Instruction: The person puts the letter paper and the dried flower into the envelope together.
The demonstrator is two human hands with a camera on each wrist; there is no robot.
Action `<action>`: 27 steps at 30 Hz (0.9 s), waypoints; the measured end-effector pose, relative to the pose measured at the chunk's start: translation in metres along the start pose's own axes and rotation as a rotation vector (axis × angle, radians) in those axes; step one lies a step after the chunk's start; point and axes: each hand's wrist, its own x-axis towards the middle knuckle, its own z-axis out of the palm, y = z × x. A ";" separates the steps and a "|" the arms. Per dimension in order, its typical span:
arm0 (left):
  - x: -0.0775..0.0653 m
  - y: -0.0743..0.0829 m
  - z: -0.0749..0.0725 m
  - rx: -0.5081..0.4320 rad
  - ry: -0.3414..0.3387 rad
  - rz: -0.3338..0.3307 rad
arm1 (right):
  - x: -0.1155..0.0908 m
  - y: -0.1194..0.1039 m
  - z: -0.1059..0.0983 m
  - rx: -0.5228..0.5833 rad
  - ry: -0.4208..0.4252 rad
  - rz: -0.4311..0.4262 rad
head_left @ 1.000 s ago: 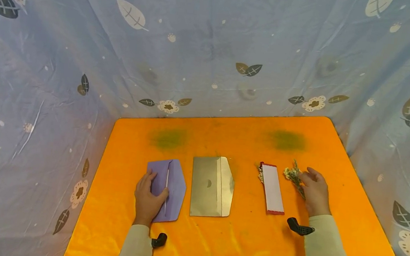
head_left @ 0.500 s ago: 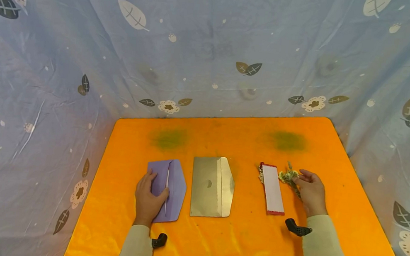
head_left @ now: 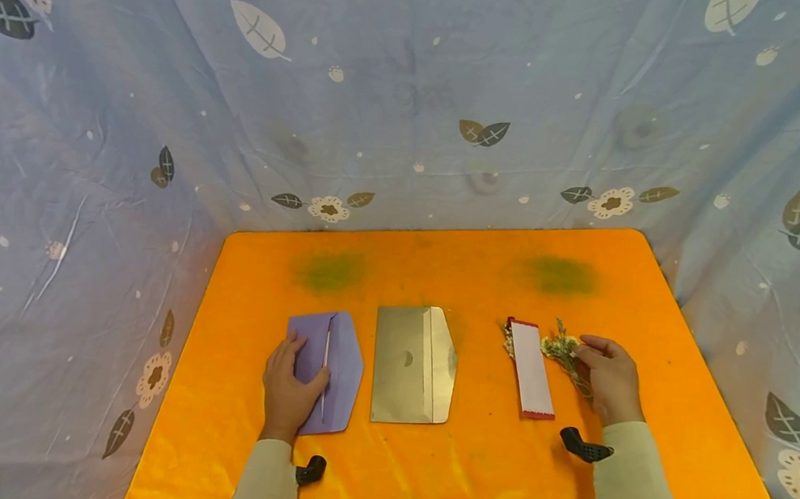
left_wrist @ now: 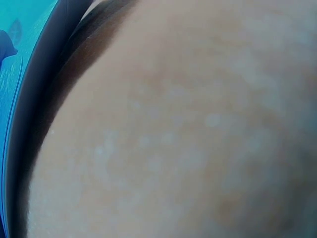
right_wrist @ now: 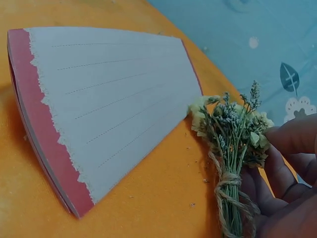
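My left hand [head_left: 292,389] rests on the purple envelope [head_left: 347,366], fingers spread over its left part and thumb near the pale slit. In the left wrist view, blurred skin fills nearly everything. My right hand [head_left: 615,379] pinches the edge of a small dried flower bouquet [right_wrist: 233,131], its stems tied with twine [right_wrist: 230,191]. Some fingers are partly hidden behind the stems. Just left of the bouquet lies a white lined card [right_wrist: 104,89] with red borders and a lacy edge. White blossoms [head_left: 509,342] peek out along the card's far left side.
A gold envelope [head_left: 402,368], flap toward the right, lies between the purple envelope and the card. The orange-covered table [head_left: 419,487] is enclosed by blue patterned curtains [head_left: 418,81] at the back and sides. Tiny crumbs lie near the bouquet.
The right hand has shifted the bouquet slightly left, toward the card, and turned it a little; more of the stems now shows. The left hand has stayed on the purple envelope.
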 end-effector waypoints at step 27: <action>0.000 -0.001 0.000 -0.002 -0.004 -0.008 | 0.004 -0.005 -0.025 1.099 -0.155 0.263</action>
